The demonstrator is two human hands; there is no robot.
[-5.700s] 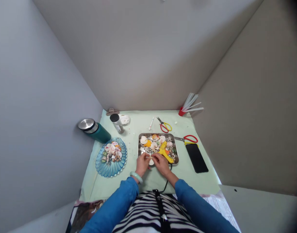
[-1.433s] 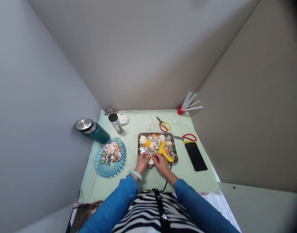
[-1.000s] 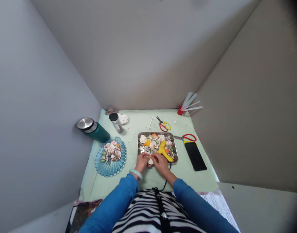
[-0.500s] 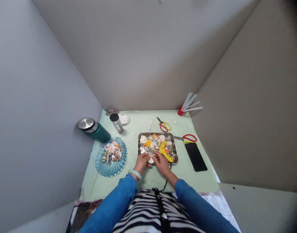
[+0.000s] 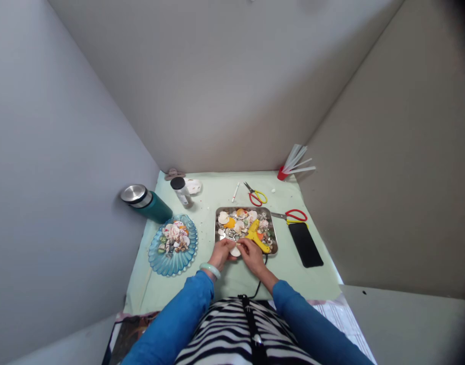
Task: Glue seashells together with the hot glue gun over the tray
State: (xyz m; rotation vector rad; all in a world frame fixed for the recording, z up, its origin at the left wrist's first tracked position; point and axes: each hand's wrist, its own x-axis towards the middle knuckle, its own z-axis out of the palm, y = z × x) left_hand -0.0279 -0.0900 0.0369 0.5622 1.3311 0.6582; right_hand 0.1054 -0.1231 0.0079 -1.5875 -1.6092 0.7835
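Observation:
My left hand (image 5: 221,253) and my right hand (image 5: 252,255) meet at the near edge of a metal tray (image 5: 216,229) full of shells. Both hands pinch a small white shell (image 5: 235,251) between their fingertips. A yellow glue gun (image 5: 257,235) lies in the tray just beyond my right hand, its black cord running back toward me. A pale green bangle sits on my left wrist.
A blue glass dish (image 5: 156,261) of shells is at the left, a teal flask (image 5: 145,203) and a black-capped bottle (image 5: 180,189) behind it. Two pairs of scissors (image 5: 257,195), a black phone (image 5: 305,244) and a red cup of glue sticks (image 5: 289,170) are at the right. Grey walls enclose the table.
Both hands stay together on the white shell, with only small finger shifts. The camera view drifts slightly.

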